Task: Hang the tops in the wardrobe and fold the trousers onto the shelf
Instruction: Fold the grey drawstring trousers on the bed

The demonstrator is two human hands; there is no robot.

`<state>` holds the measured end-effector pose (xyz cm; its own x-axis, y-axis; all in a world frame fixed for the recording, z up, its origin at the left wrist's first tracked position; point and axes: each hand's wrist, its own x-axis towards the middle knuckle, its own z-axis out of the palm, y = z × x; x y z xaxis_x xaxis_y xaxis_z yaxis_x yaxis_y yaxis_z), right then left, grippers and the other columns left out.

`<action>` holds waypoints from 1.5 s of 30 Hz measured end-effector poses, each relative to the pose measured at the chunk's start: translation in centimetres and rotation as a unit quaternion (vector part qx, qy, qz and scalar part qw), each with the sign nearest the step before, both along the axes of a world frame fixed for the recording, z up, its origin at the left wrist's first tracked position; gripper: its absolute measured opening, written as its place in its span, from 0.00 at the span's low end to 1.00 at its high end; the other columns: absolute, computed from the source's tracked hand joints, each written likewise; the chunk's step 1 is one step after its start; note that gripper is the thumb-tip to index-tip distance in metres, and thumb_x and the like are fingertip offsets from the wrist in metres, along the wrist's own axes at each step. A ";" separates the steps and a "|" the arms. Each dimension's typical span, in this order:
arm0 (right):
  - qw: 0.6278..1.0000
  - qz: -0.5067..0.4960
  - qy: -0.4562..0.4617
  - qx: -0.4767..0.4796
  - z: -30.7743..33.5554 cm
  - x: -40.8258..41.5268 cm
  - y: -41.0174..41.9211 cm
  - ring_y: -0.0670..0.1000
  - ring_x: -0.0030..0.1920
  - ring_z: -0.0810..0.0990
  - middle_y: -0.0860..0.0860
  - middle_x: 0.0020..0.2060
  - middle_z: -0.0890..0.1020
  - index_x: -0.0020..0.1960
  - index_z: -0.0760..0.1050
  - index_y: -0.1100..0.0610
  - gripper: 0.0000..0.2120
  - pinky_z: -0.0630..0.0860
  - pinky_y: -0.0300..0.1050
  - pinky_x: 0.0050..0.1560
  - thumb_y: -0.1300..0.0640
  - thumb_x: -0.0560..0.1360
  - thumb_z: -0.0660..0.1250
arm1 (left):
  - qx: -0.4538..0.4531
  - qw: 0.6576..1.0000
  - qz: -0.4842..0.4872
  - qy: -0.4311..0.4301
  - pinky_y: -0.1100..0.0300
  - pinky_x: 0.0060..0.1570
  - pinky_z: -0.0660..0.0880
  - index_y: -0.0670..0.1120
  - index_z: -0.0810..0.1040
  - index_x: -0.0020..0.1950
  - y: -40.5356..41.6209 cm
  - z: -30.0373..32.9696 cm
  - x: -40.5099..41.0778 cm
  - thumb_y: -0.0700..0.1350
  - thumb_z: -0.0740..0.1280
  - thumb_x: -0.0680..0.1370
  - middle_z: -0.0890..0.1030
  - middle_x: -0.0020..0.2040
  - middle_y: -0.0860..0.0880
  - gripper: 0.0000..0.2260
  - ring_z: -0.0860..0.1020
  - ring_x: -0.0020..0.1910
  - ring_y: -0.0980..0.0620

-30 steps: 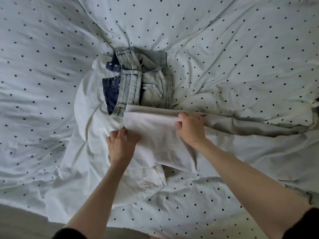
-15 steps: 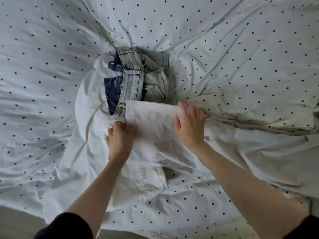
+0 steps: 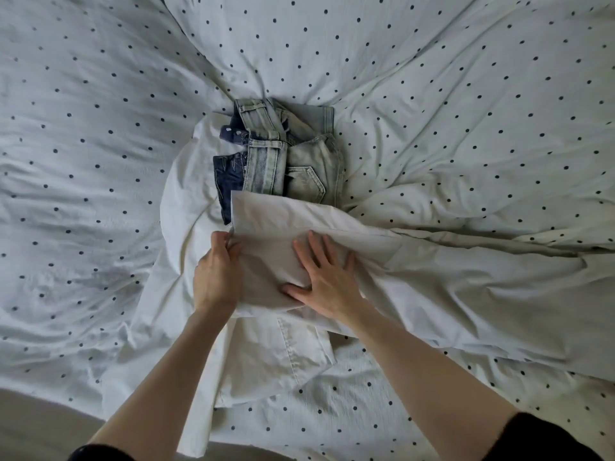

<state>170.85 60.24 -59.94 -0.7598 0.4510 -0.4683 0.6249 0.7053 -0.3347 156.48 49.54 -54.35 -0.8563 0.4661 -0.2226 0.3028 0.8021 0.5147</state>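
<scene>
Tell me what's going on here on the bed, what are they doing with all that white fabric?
A person is folding a pair of white trousers on a bed with a dotted duvet cover. The left hand grips the edge of the folded-over part, while the right hand presses flat on top of it, fingers spread. The rest of the trousers trails off to the right, not folded yet. Just beyond the hands sits a small pile of folded jeans, light-wash and dark blue.
</scene>
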 end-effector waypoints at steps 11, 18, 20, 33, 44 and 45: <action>0.929 -0.272 0.201 -0.150 5.7 11.0 1.2 0.47 0.73 0.60 0.50 0.73 0.65 0.74 0.61 0.55 0.21 0.58 0.45 0.73 0.50 0.82 0.51 | 0.094 0.980 -0.174 0.036 0.49 0.43 0.73 0.43 0.72 0.65 6.4 5.9 7.7 0.45 0.59 0.81 0.81 0.50 0.38 0.15 0.79 0.45 0.36; 0.665 -0.607 0.243 -0.361 8.2 18.1 8.4 0.55 0.53 0.78 0.55 0.56 0.77 0.61 0.70 0.58 0.15 0.75 0.46 0.51 0.51 0.82 0.52 | -0.097 0.889 -0.438 -0.093 0.49 0.49 0.73 0.47 0.58 0.74 13.5 3.1 20.7 0.37 0.56 0.79 0.75 0.61 0.42 0.23 0.77 0.55 0.37; 0.660 -0.618 0.237 -0.355 7.8 19.5 9.1 0.54 0.53 0.79 0.54 0.57 0.78 0.62 0.70 0.57 0.17 0.76 0.44 0.49 0.48 0.82 0.52 | -0.131 0.841 -0.515 -0.099 0.51 0.50 0.73 0.45 0.66 0.70 13.7 2.4 22.3 0.34 0.58 0.76 0.76 0.58 0.43 0.21 0.76 0.56 0.40; 0.868 -0.442 0.128 -0.188 4.7 12.4 9.6 0.46 0.27 0.68 0.43 0.19 0.67 0.24 0.60 0.51 0.29 0.62 0.42 0.31 0.32 0.74 0.56 | -0.020 0.992 -0.106 -0.070 0.47 0.64 0.65 0.42 0.63 0.72 9.5 0.1 14.4 0.52 0.68 0.74 0.69 0.66 0.41 0.30 0.66 0.66 0.42; 0.638 -0.628 0.184 -0.405 6.8 7.2 16.4 0.56 0.55 0.77 0.58 0.58 0.78 0.58 0.74 0.60 0.13 0.75 0.50 0.55 0.55 0.77 0.63 | 0.106 0.914 -0.389 0.046 0.53 0.40 0.80 0.41 0.83 0.46 7.8 0.1 18.8 0.28 0.72 0.67 0.83 0.45 0.46 0.12 0.81 0.44 0.45; 0.664 -0.619 0.179 -0.381 6.9 7.5 16.3 0.55 0.52 0.78 0.57 0.54 0.79 0.58 0.75 0.60 0.14 0.76 0.48 0.50 0.54 0.76 0.64 | 0.107 0.913 -0.393 0.032 0.52 0.41 0.80 0.41 0.83 0.48 7.8 -0.1 18.7 0.26 0.70 0.66 0.83 0.47 0.46 0.15 0.82 0.46 0.45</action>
